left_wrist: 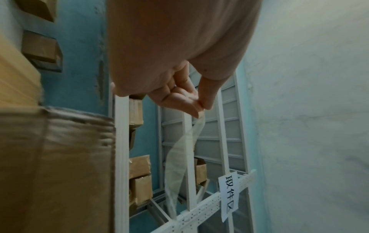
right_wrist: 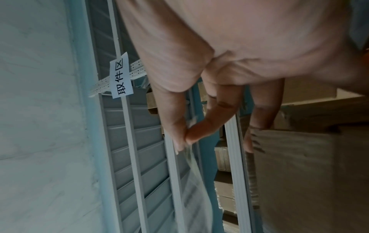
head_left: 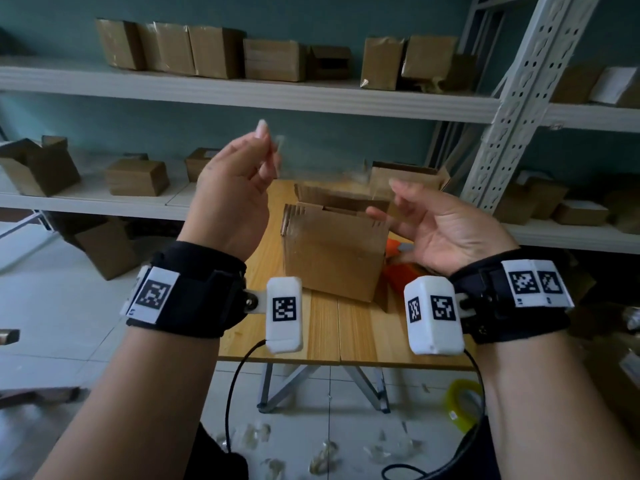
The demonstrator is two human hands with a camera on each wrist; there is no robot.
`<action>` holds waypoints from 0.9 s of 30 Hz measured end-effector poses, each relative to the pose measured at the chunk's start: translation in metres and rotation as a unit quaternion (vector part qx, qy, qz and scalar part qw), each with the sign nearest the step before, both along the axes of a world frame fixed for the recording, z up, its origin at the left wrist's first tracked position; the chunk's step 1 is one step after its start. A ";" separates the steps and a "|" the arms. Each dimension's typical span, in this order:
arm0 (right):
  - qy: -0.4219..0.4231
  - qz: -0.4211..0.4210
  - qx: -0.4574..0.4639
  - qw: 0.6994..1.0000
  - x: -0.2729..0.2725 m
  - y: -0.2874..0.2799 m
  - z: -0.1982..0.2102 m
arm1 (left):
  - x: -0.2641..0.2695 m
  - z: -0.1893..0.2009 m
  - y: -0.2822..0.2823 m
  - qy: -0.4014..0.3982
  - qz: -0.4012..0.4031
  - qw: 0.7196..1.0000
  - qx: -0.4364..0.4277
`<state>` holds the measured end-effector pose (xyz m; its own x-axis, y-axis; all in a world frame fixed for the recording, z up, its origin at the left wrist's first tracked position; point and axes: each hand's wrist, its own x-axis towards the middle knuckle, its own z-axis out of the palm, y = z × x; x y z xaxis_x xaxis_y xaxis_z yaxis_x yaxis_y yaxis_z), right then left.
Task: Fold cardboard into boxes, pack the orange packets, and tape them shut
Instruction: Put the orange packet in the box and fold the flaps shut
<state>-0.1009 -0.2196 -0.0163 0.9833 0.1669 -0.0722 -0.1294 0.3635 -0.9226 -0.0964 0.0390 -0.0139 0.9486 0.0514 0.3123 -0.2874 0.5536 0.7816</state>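
Note:
A brown cardboard box point(head_left: 332, 251) stands on the small wooden table point(head_left: 349, 327), its top flaps partly up. Both hands are raised above it with a strip of clear tape point(head_left: 332, 174) stretched between them. My left hand point(head_left: 239, 174) pinches one end of the tape strip point(left_wrist: 179, 160) between thumb and fingers. My right hand point(head_left: 433, 223) pinches the other end of the tape strip point(right_wrist: 193, 165) between thumb and forefinger. Orange packets point(head_left: 398, 268) lie on the table behind the box, under the right hand, mostly hidden.
White metal shelving point(head_left: 242, 95) with several brown boxes runs behind the table. A yellow tape roll point(head_left: 462, 403) lies on the tiled floor at the right, with clear tape scraps point(head_left: 322, 455) strewn below the table. A box point(head_left: 107, 247) sits on the floor at left.

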 end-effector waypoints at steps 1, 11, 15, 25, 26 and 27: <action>-0.006 -0.006 -0.008 1.000 0.000 -0.001 0.002 | 0.003 0.004 -0.003 -0.016 -0.003 1.000 -0.018; -0.150 -0.178 -0.065 0.970 0.009 -0.005 0.007 | 0.041 0.000 -0.057 0.014 0.003 1.000 0.003; -0.172 -0.203 -0.100 0.959 0.012 -0.009 0.005 | 0.050 -0.011 -0.056 0.072 0.032 0.996 0.049; -0.109 -0.182 -0.017 0.977 0.014 0.009 -0.001 | 0.052 -0.048 -0.071 0.188 0.080 0.976 -0.077; -0.098 -0.174 0.010 0.980 0.015 0.014 -0.003 | 0.058 -0.053 -0.069 0.213 0.055 0.968 -0.122; -0.084 -0.165 0.036 0.982 0.016 0.019 -0.006 | 0.060 -0.052 -0.065 0.224 0.031 0.962 -0.151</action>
